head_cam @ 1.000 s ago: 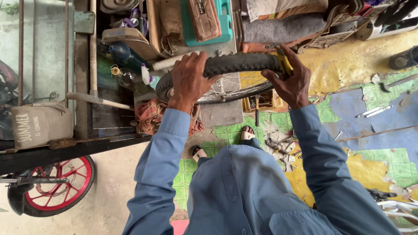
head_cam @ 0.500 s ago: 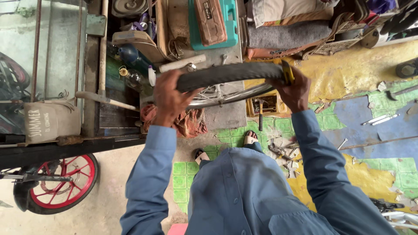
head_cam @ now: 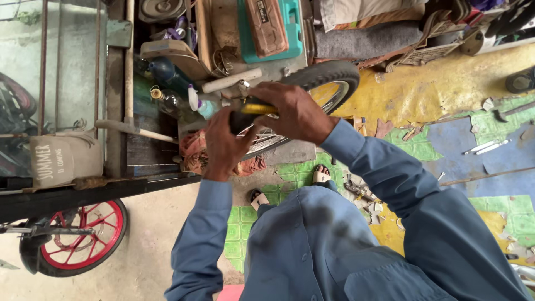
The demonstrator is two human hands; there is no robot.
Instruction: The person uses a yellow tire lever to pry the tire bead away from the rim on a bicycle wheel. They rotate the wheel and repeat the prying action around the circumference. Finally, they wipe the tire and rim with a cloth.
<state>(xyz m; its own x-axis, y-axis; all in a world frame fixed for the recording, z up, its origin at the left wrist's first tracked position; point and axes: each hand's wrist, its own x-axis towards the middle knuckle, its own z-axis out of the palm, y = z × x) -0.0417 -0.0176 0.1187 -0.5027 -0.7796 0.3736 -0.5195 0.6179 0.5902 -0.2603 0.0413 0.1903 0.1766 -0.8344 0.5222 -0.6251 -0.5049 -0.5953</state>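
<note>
Gripping a black tyre (head_cam: 326, 75) on its spoked wheel (head_cam: 267, 142), held up at 12 o'clock above the knees. Left hand (head_cam: 225, 142) wrapped around a black-and-yellow tool (head_cam: 251, 111), fingers curled tight about its handle. Right hand (head_cam: 292, 111) laid over the top of the same tool and the tyre's near edge, fingers pressed together and bent down; fingertips hidden, so cannot tell what lies under them. Wheel resting low against an orange rag (head_cam: 195, 153) at 10 o'clock.

Risk, as a judgement: tool slipping off the tyre edge under force, knuckles driven into spokes; tube pinched if levered too deep; wheel rolling sideways off the rag; sandalled feet (head_cam: 320, 175) close below, open to a dropped tool.

Packages and labels: beige cloth bag (head_cam: 64, 159) with dark printed lettering at 9 o'clock, hung on the cart rail. Teal case (head_cam: 295, 33) with a brown oblong box (head_cam: 267, 25) on it at 12 o'clock. Small bottles (head_cam: 167, 100) at 11 o'clock, labels too small to tell. Red-rimmed wheel (head_cam: 75, 237) at 8 o'clock.
</note>
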